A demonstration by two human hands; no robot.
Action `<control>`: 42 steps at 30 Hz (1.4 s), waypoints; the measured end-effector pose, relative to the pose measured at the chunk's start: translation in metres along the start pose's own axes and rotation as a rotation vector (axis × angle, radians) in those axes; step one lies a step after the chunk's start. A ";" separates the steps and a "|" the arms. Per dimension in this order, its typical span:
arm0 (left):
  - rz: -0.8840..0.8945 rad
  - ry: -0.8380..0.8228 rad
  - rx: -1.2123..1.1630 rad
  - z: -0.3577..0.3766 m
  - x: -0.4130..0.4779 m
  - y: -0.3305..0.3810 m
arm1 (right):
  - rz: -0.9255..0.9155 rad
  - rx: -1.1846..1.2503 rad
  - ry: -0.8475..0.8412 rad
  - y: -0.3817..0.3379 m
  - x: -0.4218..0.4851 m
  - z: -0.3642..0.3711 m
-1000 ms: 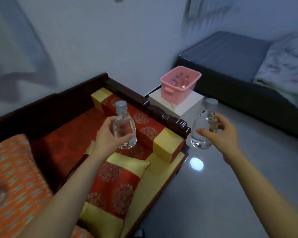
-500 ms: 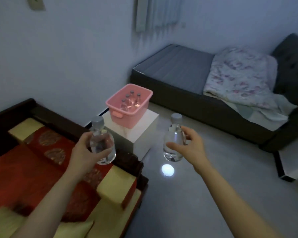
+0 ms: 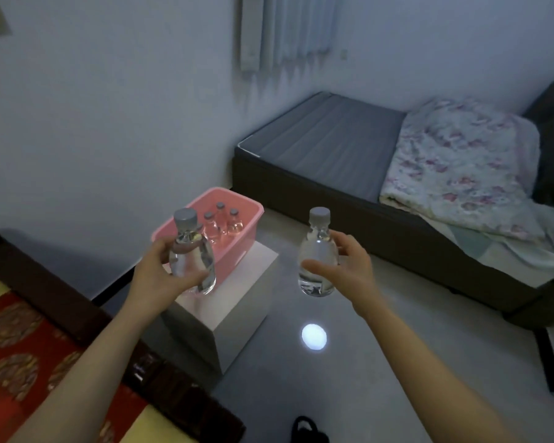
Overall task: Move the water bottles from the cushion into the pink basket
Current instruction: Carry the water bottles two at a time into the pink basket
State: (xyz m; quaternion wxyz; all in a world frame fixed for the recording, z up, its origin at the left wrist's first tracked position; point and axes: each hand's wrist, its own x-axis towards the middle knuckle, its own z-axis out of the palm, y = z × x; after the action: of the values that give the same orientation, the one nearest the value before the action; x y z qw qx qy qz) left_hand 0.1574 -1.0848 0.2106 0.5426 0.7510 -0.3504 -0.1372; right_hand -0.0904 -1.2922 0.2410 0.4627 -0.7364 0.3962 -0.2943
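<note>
Three bottles (image 3: 222, 219) already stand upright in the basket (image 3: 241, 243), grouped toward its far, 1 o'clock end, with the near half of its floor showing pink and bare. Two more are on the way, one in each hand, and neither has reached the basket, so by my reckoning the carry is near its end and the lowering-in is what is left.

The cushion (image 3: 20, 343) lies at 8 o'clock in the view, only its corner showing. No bottle is on that part; whether more wait out of sight cannot be told.

The left hand (image 3: 159, 276) wraps the left bottle (image 3: 191, 262) round its belly, thumb across the near side and fingers curled behind. This bottle is in the air in front of the basket's near wall, at about 6 o'clock from the three inside. The right hand (image 3: 347, 266) grips the right bottle (image 3: 317, 260) the same way, thumb forward, fingers curved round the far side (loosely, it seems). It hangs over bare floor, at 3 o'clock from the left bottle and well apart from the basket.

Both bottles are small, clear, round-shouldered, grey-capped, upright and seemingly full. The basket sits on a white block (image 3: 237, 302).
</note>
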 end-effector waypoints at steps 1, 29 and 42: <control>-0.012 0.019 -0.004 0.011 0.016 0.001 | -0.021 0.006 -0.023 0.002 0.023 -0.005; -0.496 0.361 0.044 0.114 0.269 -0.117 | -0.111 0.005 -0.538 0.045 0.407 0.143; -0.726 0.540 0.119 0.138 0.271 -0.185 | 0.001 -0.080 -0.715 0.098 0.426 0.287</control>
State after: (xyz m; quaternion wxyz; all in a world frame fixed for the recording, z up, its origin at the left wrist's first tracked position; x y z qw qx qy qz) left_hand 0.3409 -1.3360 0.0375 0.4873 0.8639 0.0822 -0.0972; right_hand 0.3271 -1.5538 0.0654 0.5429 -0.8103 0.2207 -0.0020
